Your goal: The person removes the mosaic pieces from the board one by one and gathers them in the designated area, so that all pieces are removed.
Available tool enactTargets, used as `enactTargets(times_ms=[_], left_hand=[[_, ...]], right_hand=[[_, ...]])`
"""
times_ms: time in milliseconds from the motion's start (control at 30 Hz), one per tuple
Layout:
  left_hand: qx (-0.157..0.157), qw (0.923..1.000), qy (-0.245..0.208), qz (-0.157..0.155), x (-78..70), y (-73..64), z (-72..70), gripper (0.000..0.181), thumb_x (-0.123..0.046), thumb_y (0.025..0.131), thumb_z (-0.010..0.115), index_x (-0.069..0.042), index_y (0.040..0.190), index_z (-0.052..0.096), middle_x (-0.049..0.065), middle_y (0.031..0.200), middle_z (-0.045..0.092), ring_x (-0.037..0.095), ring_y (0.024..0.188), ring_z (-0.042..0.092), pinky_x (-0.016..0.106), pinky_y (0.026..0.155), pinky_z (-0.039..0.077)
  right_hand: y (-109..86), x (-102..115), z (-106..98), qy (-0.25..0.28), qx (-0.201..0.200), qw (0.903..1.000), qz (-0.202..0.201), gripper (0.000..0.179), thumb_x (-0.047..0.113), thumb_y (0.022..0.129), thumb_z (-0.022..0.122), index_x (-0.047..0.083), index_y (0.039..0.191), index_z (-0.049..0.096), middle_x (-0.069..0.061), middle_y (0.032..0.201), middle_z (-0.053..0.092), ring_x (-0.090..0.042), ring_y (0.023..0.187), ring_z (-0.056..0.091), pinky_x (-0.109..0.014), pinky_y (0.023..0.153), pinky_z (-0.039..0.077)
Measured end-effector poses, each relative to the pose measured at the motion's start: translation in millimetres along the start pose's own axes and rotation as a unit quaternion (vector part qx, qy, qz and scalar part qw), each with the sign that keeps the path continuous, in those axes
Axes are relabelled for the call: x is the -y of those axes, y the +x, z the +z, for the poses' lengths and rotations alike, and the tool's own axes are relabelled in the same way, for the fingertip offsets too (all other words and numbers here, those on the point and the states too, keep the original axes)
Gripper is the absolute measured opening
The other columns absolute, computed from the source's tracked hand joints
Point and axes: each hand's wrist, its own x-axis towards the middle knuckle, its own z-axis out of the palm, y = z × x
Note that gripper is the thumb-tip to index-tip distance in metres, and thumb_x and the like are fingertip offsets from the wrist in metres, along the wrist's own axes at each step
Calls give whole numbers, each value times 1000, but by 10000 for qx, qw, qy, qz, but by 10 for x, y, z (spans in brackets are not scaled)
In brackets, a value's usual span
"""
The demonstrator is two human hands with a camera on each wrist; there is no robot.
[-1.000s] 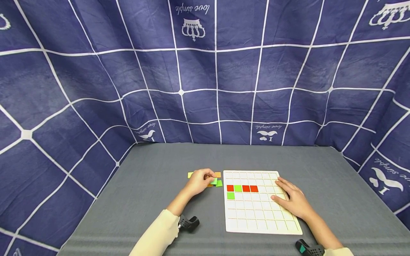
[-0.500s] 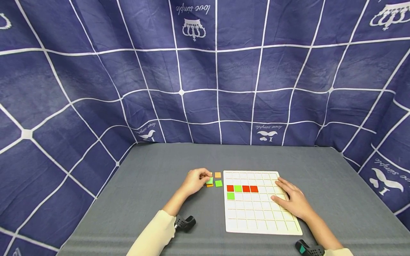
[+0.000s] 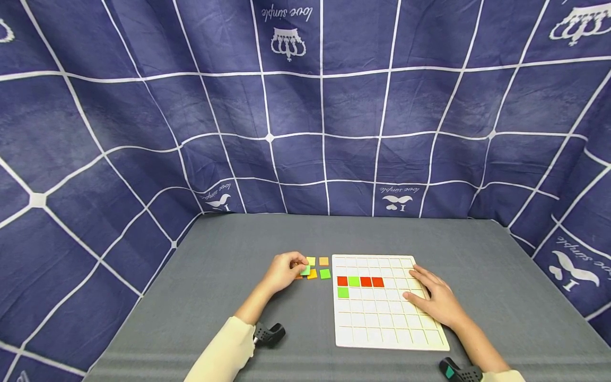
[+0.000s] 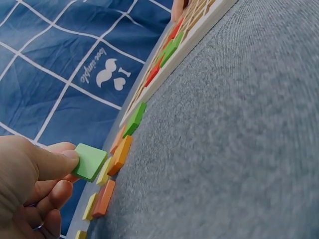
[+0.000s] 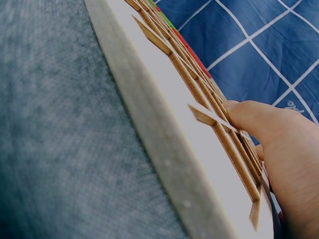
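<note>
My left hand (image 3: 281,273) pinches a light green square tile (image 4: 90,162) between thumb and fingers, held over a group of loose tiles left of the board. Among these lie a green tile (image 3: 325,274), an amber tile (image 3: 312,274), a yellow tile (image 3: 311,261) and a light orange tile (image 3: 323,261). A darker orange tile (image 4: 103,198) shows below the held one in the left wrist view. My right hand (image 3: 436,300) rests with fingers spread on the right edge of the white gridded board (image 3: 391,331), its thumb over the cells.
On the board, a row holds a red tile (image 3: 342,281), a green tile (image 3: 354,281) and two more red ones; another green tile (image 3: 343,292) sits below the first. Grey cloth (image 3: 253,239) covers the table. A blue curtain (image 3: 353,106) hangs behind.
My left hand has moved left with the green tile over the loose tiles, uncovering the green, amber and yellow ones. The right hand and the board have stayed put.
</note>
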Motion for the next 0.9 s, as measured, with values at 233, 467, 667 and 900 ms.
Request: enactTargets(times_ms=[233,467,667,900], left_hand=[[-76,9999,33,-64,42,-39,-55,5,-4,86,72,-6,90,72,-3,76,65,6,63,51,24,56,44],[-155,9998,101,-81,76,-78,-116,4,-4,85,73,-6,89,71,-4,73,63,6,62,50,24,56,42],[-287,9993,120,-201,114,-109,-177,7,-2,84,74,-9,86,71,-5,71,62,6,61,48,23,57,40],[-372,9986,169,-339,164,-155,-255,8,-1,83,74,-9,85,71,-5,71,62,6,62,48,23,57,40]], right_hand=[[-8,-13,2,28,33,10000,24,65,32,83,75,-3,133,55,-24,140,47,-49,127,40,-64,96,28],[-9,-15,7,-4,41,10000,24,64,32,83,75,-3,133,55,-24,140,47,-49,127,40,-64,96,29],[1,15,-11,29,63,10000,31,64,32,83,75,-3,133,55,-23,141,47,-48,128,40,-64,97,28],[3,24,-17,49,48,10000,28,63,31,83,75,-3,133,56,-23,141,47,-48,128,40,-64,97,28]])
